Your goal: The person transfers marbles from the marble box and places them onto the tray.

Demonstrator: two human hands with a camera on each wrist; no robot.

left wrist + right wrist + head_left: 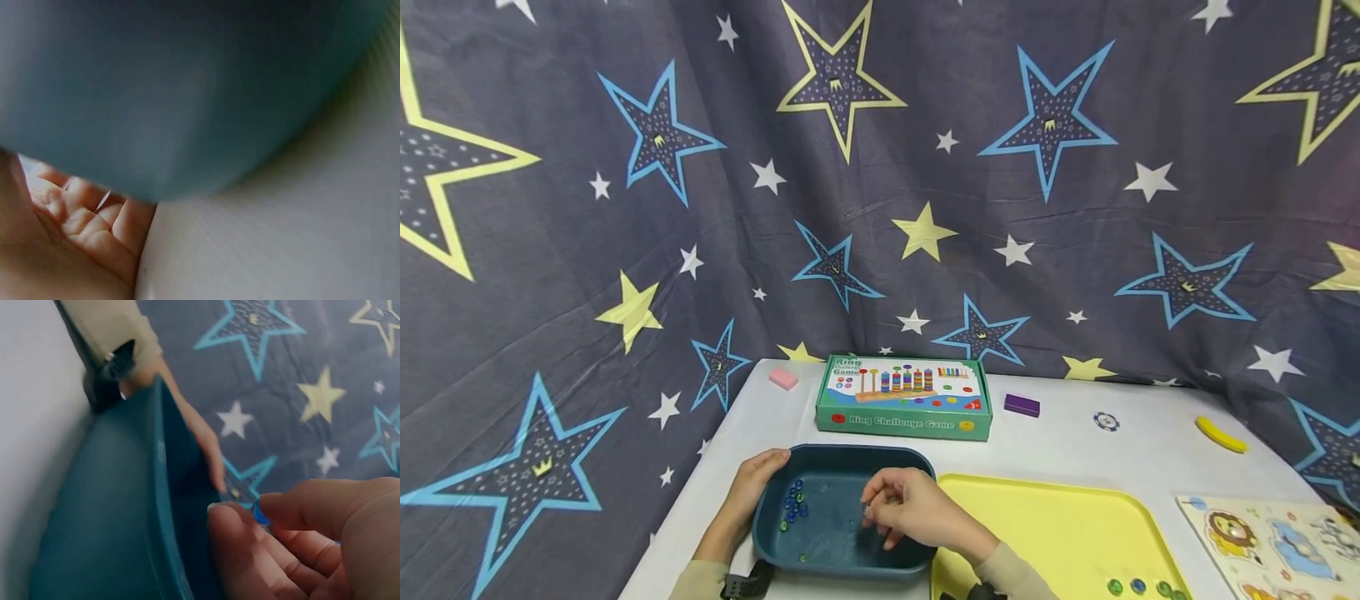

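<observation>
Holding a loose cluster of blue and green marbles (792, 504) toward its left end, the dark teal bin (831, 570) stood upright; one green marble (802, 557) lay apart from the rest near the bin's close wall. Just beside it on the right was a yellow tray (1037, 508), with a few more green and blue marbles gathered at its near right part.

Both containers sat on a white table (1075, 450). Behind them were a green "Ring Challenge Game" box (902, 398), a pink block (783, 378) to its left and a purple block (1022, 406) to its right. Farther right lay a patterned chip (1107, 422), a curved yellow piece (1221, 435) and an animal picture board (1270, 542). Dark cloth (880, 183) printed with stars hung behind and along the left side.

The right hand (913, 504) hovered over the right half of the bin, palm turned inward; in the right wrist view its thumb and a fingertip pinched a blue marble (260, 514). The left hand (754, 485) rested against the bin's left end, near the far corner; its fingertips were partly hidden, so I could not tell whether they clasped the wall.
</observation>
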